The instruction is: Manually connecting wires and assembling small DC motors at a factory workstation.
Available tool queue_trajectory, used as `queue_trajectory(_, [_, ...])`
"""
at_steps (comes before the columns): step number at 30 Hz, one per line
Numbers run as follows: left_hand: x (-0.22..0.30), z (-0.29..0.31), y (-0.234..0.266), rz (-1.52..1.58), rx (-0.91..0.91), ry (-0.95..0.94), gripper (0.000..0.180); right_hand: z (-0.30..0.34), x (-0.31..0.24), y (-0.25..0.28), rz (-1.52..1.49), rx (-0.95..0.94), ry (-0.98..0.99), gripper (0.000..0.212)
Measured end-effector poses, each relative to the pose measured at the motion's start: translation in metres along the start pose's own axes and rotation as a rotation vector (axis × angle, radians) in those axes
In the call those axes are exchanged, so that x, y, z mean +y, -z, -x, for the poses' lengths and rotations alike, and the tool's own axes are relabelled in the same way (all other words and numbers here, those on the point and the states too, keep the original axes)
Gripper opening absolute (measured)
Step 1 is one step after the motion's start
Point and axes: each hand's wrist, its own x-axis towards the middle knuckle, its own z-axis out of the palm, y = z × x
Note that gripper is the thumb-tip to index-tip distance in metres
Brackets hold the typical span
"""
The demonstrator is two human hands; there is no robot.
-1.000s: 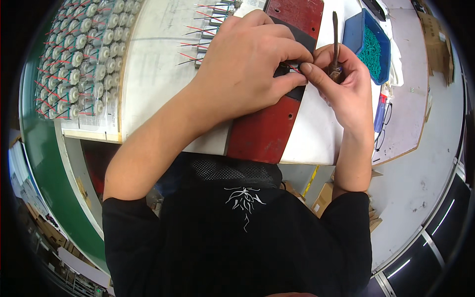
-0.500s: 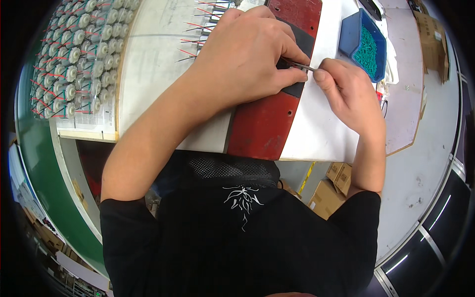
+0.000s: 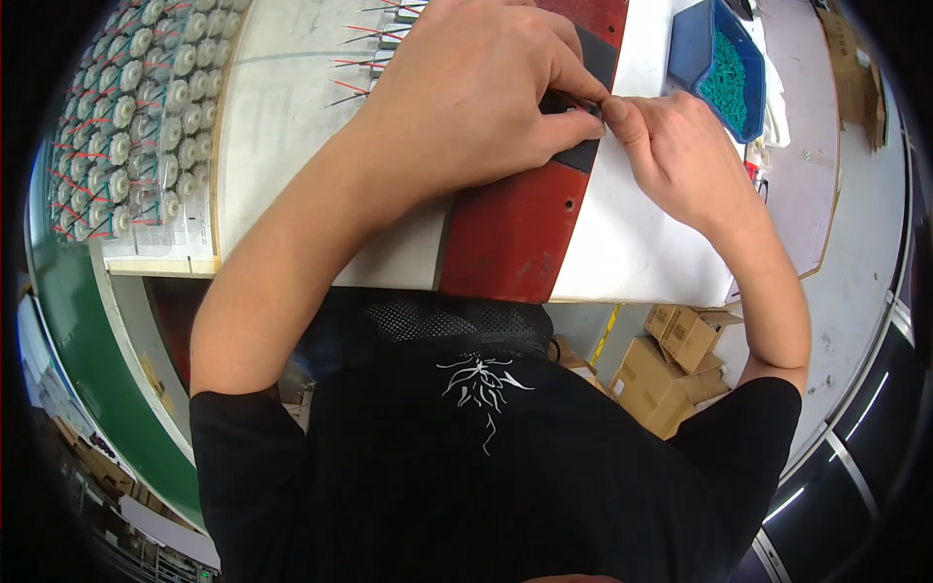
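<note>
My left hand [image 3: 476, 92] lies over a red board [image 3: 510, 233] with a black strip [image 3: 578, 155] across it. Its thumb and forefinger close on a small part that is mostly hidden. Against these fingertips my right hand [image 3: 675, 155] is pinched, thumb and forefinger pressed together. A thin dark metal tool [image 3: 584, 100] runs between the two hands; only a sliver of it shows. Beyond my left wrist is a row of small metal parts [image 3: 381, 64] with red and black wires, partly covered by the hand.
At far left, clear trays hold several white round parts [image 3: 120, 148] with red and green wires. A blue bin [image 3: 688, 44] of small green pieces [image 3: 727, 92] stands at right on the white table [image 3: 632, 233]. Cardboard boxes [image 3: 651, 384] sit below the table's edge.
My right hand has moved left and slightly up against the left fingertips, covering most of the tool that showed between them. My right elbow has swung outward. The whole view has shifted slightly.
</note>
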Motion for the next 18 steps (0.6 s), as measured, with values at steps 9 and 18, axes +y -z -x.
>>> queue_trajectory(9, [-0.003, 0.007, -0.002, 0.051, 0.182, -0.164, 0.022, 0.0, 0.01, -0.003, -0.126, 0.023, 0.069, 0.052])
queue_trajectory(18, [-0.002, 0.007, -0.002, 0.114, 0.15, -0.117, 0.024, -0.007, 0.011, 0.0, 0.091, 0.006, 0.104, 0.051])
